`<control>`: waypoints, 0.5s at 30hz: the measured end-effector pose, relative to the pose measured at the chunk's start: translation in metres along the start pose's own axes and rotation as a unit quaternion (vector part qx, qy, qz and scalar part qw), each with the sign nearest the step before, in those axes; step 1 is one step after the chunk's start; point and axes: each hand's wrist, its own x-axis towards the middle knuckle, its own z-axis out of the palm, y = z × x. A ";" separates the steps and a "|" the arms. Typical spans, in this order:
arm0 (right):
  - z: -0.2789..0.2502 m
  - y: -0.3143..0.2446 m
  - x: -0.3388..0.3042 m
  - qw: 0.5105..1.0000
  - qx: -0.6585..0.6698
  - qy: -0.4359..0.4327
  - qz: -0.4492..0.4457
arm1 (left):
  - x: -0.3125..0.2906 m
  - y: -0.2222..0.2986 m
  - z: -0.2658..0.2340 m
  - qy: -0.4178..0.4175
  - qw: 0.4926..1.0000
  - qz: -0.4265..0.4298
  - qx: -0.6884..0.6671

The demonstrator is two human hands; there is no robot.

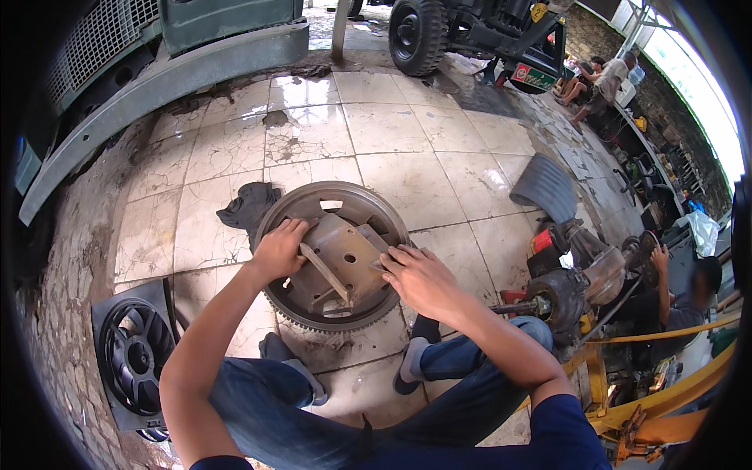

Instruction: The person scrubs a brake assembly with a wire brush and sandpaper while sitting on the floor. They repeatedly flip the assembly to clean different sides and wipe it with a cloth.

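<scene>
A heavy round flywheel [342,323] with a toothed outer rim lies flat on the tiles in front of my feet. On its middle rests a brown, worn steel bracket [341,239], a plate with a central hole and raised side flanges. The fingers of my left hand [282,248] curl over the bracket's left flange. Across from it, my right hand [421,280] grips the right flange, its thumb side hidden. A dark cloth [249,205] sits against the flywheel's far left edge.
A black radiator fan [135,356] lies at left. Far left stands a vehicle's grey bumper [168,88]. To my right are a greasy axle assembly [595,270], a curved grey sheet [544,188] and a yellow steel frame [666,392]. Another person [693,294] sits beside the axle.
</scene>
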 end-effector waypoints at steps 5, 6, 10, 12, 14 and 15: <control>-0.006 0.000 -0.005 1.000 -0.024 -0.003 0.005 | 0.000 0.001 0.000 0.004 1.000 -0.004 0.000; -0.003 0.000 -0.007 1.000 -0.011 -0.005 0.019 | 0.001 0.002 0.001 -0.001 1.000 0.002 0.001; 0.001 0.005 0.005 1.000 0.006 0.007 0.006 | -0.001 0.000 0.000 -0.014 1.000 -0.020 -0.003; 0.000 0.001 -0.004 0.999 -0.029 -0.011 -0.006 | -0.002 0.001 0.001 -0.020 1.000 -0.023 -0.005; -0.015 -0.004 -0.015 0.999 -0.013 -0.037 -0.010 | -0.007 -0.002 0.000 -0.022 1.000 -0.020 0.000; -0.022 -0.004 -0.018 0.999 -0.009 -0.051 -0.008 | -0.004 0.002 0.002 -0.018 1.000 -0.008 -0.001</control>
